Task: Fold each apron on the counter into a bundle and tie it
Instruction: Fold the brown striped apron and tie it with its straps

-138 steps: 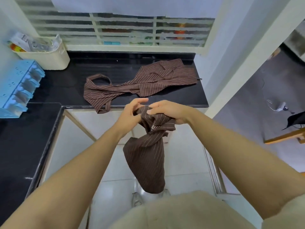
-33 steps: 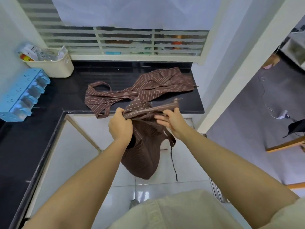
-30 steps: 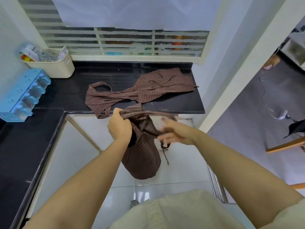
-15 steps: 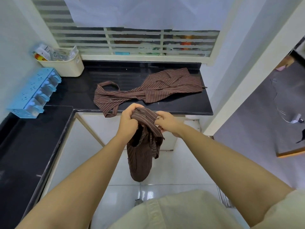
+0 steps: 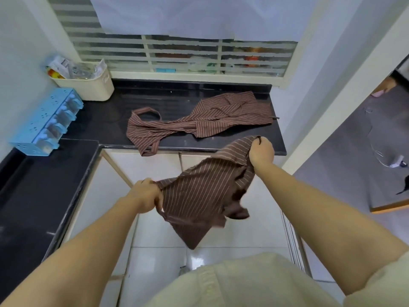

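Note:
A brown striped apron (image 5: 199, 196) hangs in the air in front of the counter, stretched between my two hands. My left hand (image 5: 146, 197) grips its lower left end with curled fingers. My right hand (image 5: 261, 152) grips its upper right end, near the counter's front edge. A pointed fold droops below the stretched cloth. A second brown striped apron (image 5: 199, 122) lies spread and crumpled on the black counter (image 5: 106, 116), its neck loop at the left and a strap hanging over the front edge.
A cream basket (image 5: 86, 82) with packets stands at the counter's back left corner. A blue organiser (image 5: 48, 120) sits against the left wall. The window (image 5: 199, 54) is behind the counter. A white pillar (image 5: 345, 89) and a doorway are on the right.
My hands have moved apart, the right up to the right and the left down. The apron, bunched between them half a second ago, is now pulled out wide.

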